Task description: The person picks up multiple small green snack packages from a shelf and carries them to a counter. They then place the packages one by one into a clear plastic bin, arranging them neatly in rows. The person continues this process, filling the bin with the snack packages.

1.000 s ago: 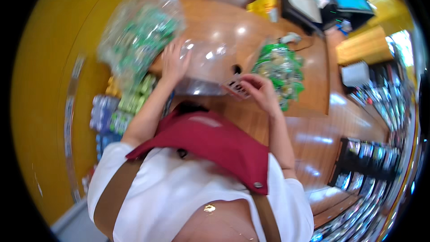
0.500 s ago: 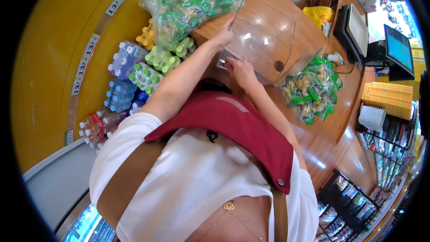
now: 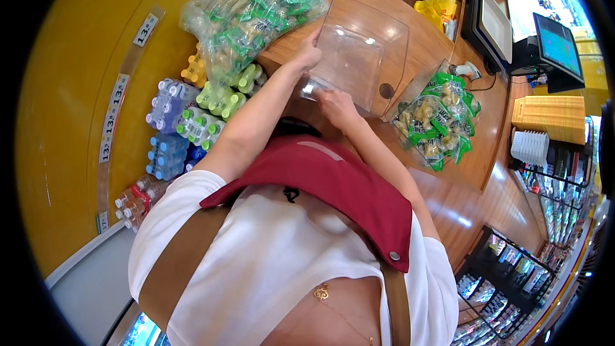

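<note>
A clear plastic box [image 3: 349,67], with an open top, stands on the wooden counter in front of me. My left hand [image 3: 307,56] is closed on its left wall, fingertips partly hidden. At the near edge of the box is my right hand [image 3: 337,106], its fingers curled and pressed on the front rim beside a small shiny strip [image 3: 309,89]. To the left of the box lies a large clear bag [image 3: 266,16] full of green-and-clear food packets. More green-printed packets [image 3: 439,118] in clear wrapping lie to its right.
Shrink-wrapped bottle packs [image 3: 168,106] line the yellow wall at left. On the counter [image 3: 410,144] at right stand a scale [image 3: 495,25], a white handheld scanner [image 3: 467,70] and a screen [image 3: 558,45]. Yellow baskets [image 3: 549,118] and a dark shelf rack [image 3: 503,275] stand farther right.
The whole view has shifted slightly, so the counter things sit farther left in it. Both hands stay at the box; my right hand's fingers have moved slightly along its near edge.
</note>
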Tool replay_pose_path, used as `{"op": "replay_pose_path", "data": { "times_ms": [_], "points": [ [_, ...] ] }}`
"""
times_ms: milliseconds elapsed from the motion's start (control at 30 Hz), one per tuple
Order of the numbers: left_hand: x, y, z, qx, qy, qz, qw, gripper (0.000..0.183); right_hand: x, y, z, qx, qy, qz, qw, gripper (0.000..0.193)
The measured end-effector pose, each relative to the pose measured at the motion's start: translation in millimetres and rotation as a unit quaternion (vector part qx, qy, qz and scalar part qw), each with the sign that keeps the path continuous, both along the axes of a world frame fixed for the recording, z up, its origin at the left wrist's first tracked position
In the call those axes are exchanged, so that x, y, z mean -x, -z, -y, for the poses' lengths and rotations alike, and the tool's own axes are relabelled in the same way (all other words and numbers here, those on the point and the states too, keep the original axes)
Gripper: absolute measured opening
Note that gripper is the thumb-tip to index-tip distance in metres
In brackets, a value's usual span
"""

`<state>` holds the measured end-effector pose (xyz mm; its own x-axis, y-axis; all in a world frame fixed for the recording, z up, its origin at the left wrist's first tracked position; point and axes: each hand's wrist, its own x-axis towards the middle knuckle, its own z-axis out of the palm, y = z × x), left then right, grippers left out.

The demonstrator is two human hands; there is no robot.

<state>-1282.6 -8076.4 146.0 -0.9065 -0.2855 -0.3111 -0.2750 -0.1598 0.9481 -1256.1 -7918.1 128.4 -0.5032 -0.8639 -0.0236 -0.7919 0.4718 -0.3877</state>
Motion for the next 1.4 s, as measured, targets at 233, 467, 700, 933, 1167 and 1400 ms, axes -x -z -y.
{"op": "replay_pose_path", "data": {
  "times_ms": [233, 467, 700, 933, 1167, 1400],
  "points": [
    [6, 3, 1, -0.003, -0.001, 0.008, 1.000, 0.074, 16, 0, -10, 0.091, -0.019, 0.062, 0.994, 0.018],
    [9, 8, 0, 0.025, -0.027, 0.003, 0.999, 0.076, 9, -6, 4, -0.054, -0.049, 0.009, 0.997, 0.019],
    [9, 41, 9, -0.084, -0.059, -0.099, 0.990, 0.070, 9, -9, 22, -0.135, -0.099, 0.035, 0.985, 0.022],
    [44, 88, 3, -0.031, -0.052, -0.042, 0.997, 0.075, 30, 7, 23, -0.119, -0.112, 0.031, 0.986, 0.021],
    [53, 111, 7, 0.021, -0.069, -0.010, 0.997, 0.069, 23, 29, 25, -0.065, -0.070, 0.039, 0.995, 0.032],
    [39, 82, 17, -0.106, -0.052, -0.111, 0.987, 0.067, 31, 1, 36, -0.144, 0.026, 0.146, 0.978, 0.047]
  ]
}}
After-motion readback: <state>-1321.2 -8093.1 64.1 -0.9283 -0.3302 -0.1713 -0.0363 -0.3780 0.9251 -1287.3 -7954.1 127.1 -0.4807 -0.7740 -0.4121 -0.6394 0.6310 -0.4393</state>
